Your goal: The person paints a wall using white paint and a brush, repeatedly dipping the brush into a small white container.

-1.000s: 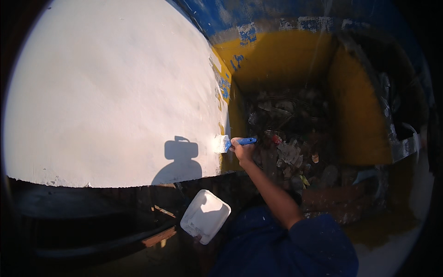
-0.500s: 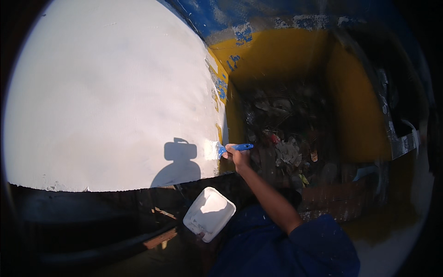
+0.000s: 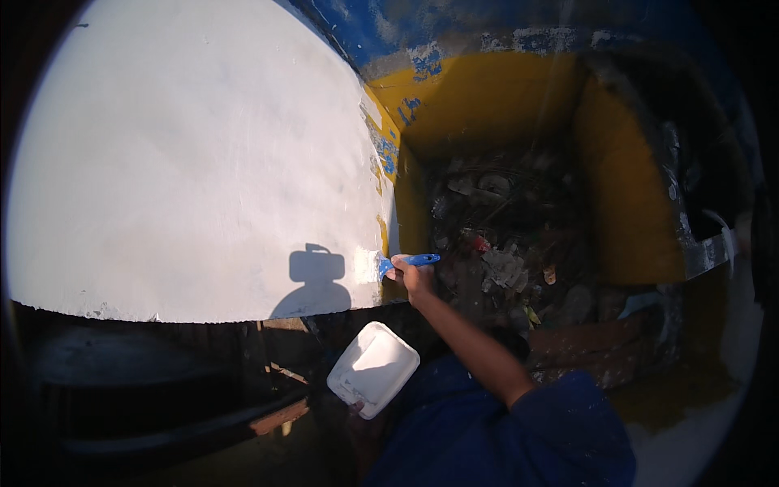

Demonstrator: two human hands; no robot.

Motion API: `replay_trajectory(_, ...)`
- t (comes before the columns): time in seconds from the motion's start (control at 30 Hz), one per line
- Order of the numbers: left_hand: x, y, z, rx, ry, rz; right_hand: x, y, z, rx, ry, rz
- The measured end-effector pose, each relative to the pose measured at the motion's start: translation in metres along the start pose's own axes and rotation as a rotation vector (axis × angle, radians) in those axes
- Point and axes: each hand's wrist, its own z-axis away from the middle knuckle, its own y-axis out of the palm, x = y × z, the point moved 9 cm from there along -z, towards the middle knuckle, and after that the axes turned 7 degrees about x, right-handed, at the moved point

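Note:
My right hand is closed round the blue handle of a paintbrush. The brush's whitened bristles press on the right edge of a large white-coated surface, where a strip of yellow and blue old paint shows. Lower down, a white square plastic tub with white paint in it tilts toward the light. My left hand grips the tub by its lower rim, mostly in shade.
Right of the white surface lies a recess with yellow walls and scattered rubbish on its floor. A peeling blue wall runs above. Wooden pieces lie in the dark at lower left. A head-and-shoulders shadow falls on the white surface.
The brush and my right hand have shifted slightly left and down along the edge. The tub has come a little up and right in view, and the surface's lower edge appears higher.

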Motion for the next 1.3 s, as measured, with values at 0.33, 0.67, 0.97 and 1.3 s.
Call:
replay_trajectory(0.33,-0.019,0.068,-0.087,0.218,0.356,0.263,0.227,-0.091,0.089,-0.206,-0.382,0.238)
replay_trajectory(0.67,-0.034,0.214,-0.133,0.457,0.279,0.147,0.311,-0.013,0.19,0.084,-0.593,1.109)
replay_trajectory(0.97,-0.011,0.25,-0.121,0.511,0.238,0.215,0.321,-0.05,0.202,0.007,-0.662,0.97)
replay_trajectory(1.3,-0.002,0.226,-0.12,0.435,0.287,0.329,0.261,-0.118,0.147,0.194,0.137,-0.305)
